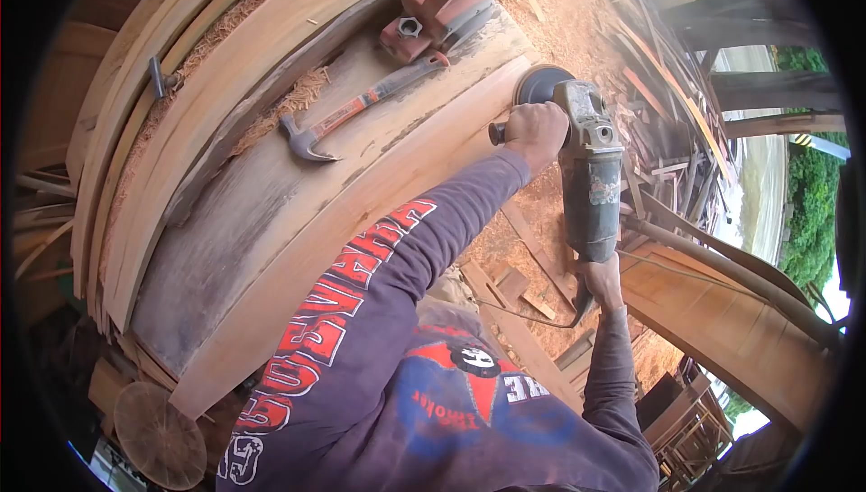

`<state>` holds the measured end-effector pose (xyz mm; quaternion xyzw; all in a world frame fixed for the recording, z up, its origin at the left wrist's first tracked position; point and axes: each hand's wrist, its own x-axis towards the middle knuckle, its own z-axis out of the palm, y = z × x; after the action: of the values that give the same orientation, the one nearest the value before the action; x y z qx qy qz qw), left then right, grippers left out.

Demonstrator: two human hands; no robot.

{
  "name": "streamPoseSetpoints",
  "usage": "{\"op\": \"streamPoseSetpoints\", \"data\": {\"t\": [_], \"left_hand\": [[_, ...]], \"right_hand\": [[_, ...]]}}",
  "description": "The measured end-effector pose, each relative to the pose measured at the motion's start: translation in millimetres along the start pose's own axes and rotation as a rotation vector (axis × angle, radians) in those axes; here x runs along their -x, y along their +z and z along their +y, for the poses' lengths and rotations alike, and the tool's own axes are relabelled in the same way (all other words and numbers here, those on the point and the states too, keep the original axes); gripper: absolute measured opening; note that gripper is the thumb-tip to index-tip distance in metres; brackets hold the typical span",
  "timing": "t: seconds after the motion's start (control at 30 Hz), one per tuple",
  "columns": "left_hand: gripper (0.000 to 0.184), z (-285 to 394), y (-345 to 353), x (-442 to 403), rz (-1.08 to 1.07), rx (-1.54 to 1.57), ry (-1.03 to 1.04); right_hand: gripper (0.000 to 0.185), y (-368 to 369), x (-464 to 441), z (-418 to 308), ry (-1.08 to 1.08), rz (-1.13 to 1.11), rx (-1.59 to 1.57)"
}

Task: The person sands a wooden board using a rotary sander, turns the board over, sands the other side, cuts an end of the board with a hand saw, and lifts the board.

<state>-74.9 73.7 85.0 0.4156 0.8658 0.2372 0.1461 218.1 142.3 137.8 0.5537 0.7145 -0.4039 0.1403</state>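
Note:
My left hand (537, 134) is wrapped around the black side handle of a large disc sander (591, 190). At the rear end of its body, my right hand (602, 281) grips the handle, where a dark cord comes out. The sander's round pad (541, 84) is at the near end of a long, curved wooden plank (379, 190); whether it touches the wood is hard to tell. A claw hammer (347, 118) with an orange and grey handle lies on the dusty board beside it. Farther up that board sits a red power tool (442, 9), perhaps a planer.
Curved planks (194, 149) are stacked at the left, with shavings and clamp-like metal pieces (160, 77) among them. Scrap wood (672, 158) lies piled to the right. A wide wooden board (713, 312) leans at lower right. Sawdust and offcuts cover the ground below the sander.

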Motion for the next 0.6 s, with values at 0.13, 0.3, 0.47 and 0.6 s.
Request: {"op": "streamPoseSetpoints", "data": {"t": [0.13,0.3,0.47,0.6], "left_hand": [[0.008,-13,7,52,0.019,-0.111,0.015],[0.006,-43,-11,148,0.045,-0.175,-0.016],[0.007,-92,-41,268,0.081,-0.170,-0.101],[0.008,-134,-65,379,0.027,-0.167,-0.207]], "right_hand": [[0.021,47,53,16,0.010,-0.020,-0.024],[0.029,102,118,52,-0.008,-0.060,0.058],[0.043,161,204,27,-0.009,-0.122,0.208],[0.046,220,250,84,-0.125,-0.167,0.264]]}}
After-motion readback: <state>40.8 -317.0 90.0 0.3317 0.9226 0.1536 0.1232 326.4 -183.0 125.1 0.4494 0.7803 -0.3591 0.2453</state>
